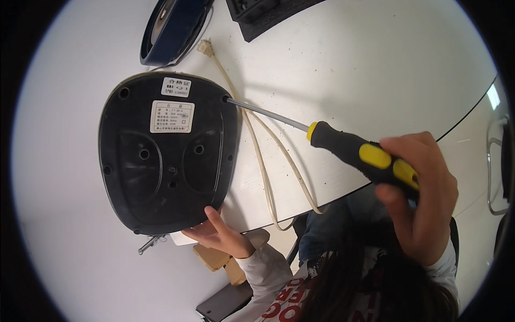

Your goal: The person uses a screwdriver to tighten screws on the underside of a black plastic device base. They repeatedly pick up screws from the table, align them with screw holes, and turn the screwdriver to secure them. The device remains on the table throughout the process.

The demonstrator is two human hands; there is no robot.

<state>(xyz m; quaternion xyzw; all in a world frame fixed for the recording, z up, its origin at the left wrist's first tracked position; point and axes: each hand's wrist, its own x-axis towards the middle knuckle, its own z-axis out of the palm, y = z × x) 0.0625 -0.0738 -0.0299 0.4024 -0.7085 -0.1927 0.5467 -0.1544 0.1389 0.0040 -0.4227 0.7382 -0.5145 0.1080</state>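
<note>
A black plastic appliance base (pixel 177 188) is held up with its underside facing me; two white labels and several round screw holes show on it. My left hand (pixel 222 234) grips its lower edge, the thumb lying on the underside and the other fingers partly hidden behind. In my right hand (pixel 424 193) is a screwdriver (pixel 348 147) with a black and yellow handle, the fingers closed round the handle's end. Its long metal shaft points left, and the tip is at the hole in the base's upper right corner. Whether a screw sits in that hole cannot be seen.
A cream power cord (pixel 263 166) with a plug (pixel 205 48) runs over the white table (pixel 365 70) and loops past its near edge. Beyond the base stands a dark blue rounded part (pixel 177 32). A black foam tray (pixel 268 16) lies at the far side. Cardboard (pixel 212 257) is below.
</note>
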